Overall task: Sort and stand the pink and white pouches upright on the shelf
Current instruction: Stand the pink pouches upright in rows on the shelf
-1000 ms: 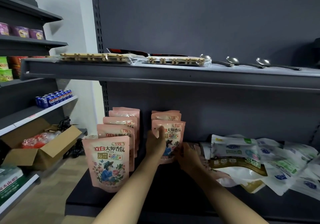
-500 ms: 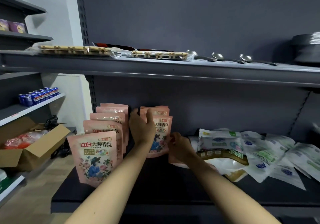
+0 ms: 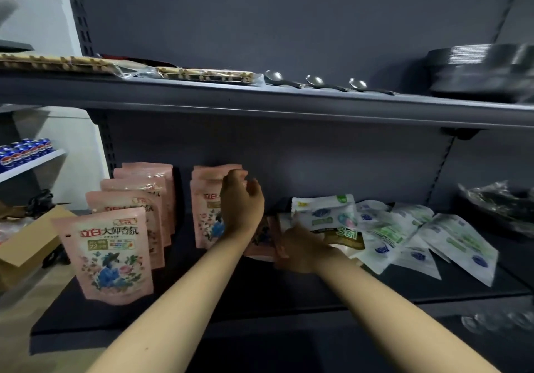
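pink pouches [image 3: 109, 257] stand upright; white pouches [image 3: 404, 234] lie flat.

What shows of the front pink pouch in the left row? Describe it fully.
The front pink pouch is a glossy, plastic-looking stand-up bag, pale pink, with red and dark Chinese lettering near its top, a small green panel reading 72, and a picture of a figure in a blue hat among pink flowers. It stands upright on the dark shelf, leaning slightly, at the head of a row of matching pouches. Neither hand touches it.
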Motion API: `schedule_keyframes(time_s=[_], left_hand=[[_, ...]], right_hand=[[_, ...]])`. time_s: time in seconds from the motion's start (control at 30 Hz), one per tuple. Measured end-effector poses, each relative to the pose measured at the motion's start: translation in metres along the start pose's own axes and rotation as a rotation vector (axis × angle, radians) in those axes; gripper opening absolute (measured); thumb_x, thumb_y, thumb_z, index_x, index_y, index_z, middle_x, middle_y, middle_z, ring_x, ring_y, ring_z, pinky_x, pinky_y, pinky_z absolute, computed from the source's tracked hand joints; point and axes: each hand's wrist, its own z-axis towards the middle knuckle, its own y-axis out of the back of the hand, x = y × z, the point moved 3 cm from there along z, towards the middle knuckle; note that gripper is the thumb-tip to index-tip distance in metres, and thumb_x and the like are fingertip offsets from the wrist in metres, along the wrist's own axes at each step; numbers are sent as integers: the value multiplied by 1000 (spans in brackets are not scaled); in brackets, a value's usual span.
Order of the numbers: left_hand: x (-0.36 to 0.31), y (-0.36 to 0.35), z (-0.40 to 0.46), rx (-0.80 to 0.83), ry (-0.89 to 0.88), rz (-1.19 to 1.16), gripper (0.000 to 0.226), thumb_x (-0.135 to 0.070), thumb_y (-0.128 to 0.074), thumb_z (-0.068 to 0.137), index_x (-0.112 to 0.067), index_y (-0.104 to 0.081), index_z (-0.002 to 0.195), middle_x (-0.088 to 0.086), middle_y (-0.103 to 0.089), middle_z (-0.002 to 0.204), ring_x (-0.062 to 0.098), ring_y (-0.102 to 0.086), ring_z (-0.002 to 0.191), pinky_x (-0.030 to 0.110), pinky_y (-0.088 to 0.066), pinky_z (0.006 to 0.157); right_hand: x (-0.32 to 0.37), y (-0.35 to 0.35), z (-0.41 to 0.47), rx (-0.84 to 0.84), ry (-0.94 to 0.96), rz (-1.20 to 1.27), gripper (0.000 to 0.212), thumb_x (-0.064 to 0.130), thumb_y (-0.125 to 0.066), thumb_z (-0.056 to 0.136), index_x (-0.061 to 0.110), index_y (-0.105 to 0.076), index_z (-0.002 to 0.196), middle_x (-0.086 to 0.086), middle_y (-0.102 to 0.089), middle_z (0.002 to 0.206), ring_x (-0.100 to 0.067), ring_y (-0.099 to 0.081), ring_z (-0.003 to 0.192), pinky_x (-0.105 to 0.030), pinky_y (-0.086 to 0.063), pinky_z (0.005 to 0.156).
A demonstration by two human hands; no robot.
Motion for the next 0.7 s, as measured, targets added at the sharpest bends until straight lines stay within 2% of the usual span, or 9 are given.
schedule_keyframes(time_s=[0.03, 0.1, 0.17, 0.23, 0.33, 0.47, 0.57, 0.63, 0.7], left_hand=[[2, -4, -4, 9, 15, 16, 25, -20, -48, 93, -7, -52, 114, 13, -60, 112, 28, -57, 103, 32, -43, 81], [5, -9, -11, 22, 39, 41, 26, -22, -47, 93, -8, -52, 114, 13, -59, 112, 29, -57, 102, 36, -45, 83], [9, -14, -16, 41, 63, 65, 26, -22, -48, 93, -8, -52, 115, 14, -59, 111, 29, -57, 101, 35, -43, 82], [9, -19, -20, 62, 75, 102, 26, -21, -49, 93, -6, -53, 113, 17, -61, 110, 32, -58, 99, 35, -42, 80], [0, -29, -27, 131, 97, 94, 26, -17, -51, 92, -3, -53, 114, 20, -60, 115, 36, -56, 106, 38, -40, 84], [-10, -43, -36, 211, 124, 62, 27, -14, -52, 91, -4, -54, 116, 16, -60, 120, 33, -53, 112, 36, -40, 88], [-14, -47, -38, 222, 116, 36, 25, -14, -52, 91, -5, -54, 114, 15, -62, 117, 32, -55, 111, 35, -41, 88], [-15, -49, -39, 227, 120, 40, 24, -16, -51, 91, -4, -54, 113, 15, -62, 115, 32, -56, 109, 33, -40, 85], [-15, -49, -40, 229, 129, 64, 26, -23, -49, 93, -3, -55, 109, 17, -63, 114, 33, -57, 106, 33, -39, 82]], right_hand=[[0, -3, -2, 4, -13, -48, 92, 40, -62, 85, 4, -8, 150, -22, -51, 131, -41, -45, 125, -45, -43, 100], [6, -7, -6, 9, -50, -147, 93, 28, -60, 88, 7, 4, 151, -22, -41, 141, -42, -37, 132, -51, -39, 100], [11, -9, -10, -22, -97, -194, 82, 11, -50, 92, 5, 7, 150, -24, -39, 143, -42, -30, 136, -55, -33, 102], [10, -9, -14, -91, -111, -173, 75, 6, -44, 93, 6, 5, 151, -25, -45, 139, -42, -36, 133, -53, -35, 101], [1, -2, -24, -150, -109, -38, 65, 5, -44, 93, 13, -15, 151, -23, -54, 130, -40, -48, 123, -47, -44, 91], [-7, 10, -33, -277, -199, 104, 37, 5, -44, 93, 6, -53, 129, -21, -60, 120, -36, -53, 116, -41, -49, 84], [-17, 21, -36, -333, -324, 200, 29, 9, -43, 94, -1, -61, 114, -21, -64, 115, -35, -58, 109, -38, -49, 81], [-21, 26, -40, -365, -365, 243, 26, 14, -47, 92, 0, -65, 104, -18, -68, 105, -33, -64, 100, -33, -46, 71], [-22, 36, -48, -484, -445, 258, 13, 18, -67, 78, 6, -71, 76, -10, -72, 76, -20, -70, 72, -23, -38, 52]])
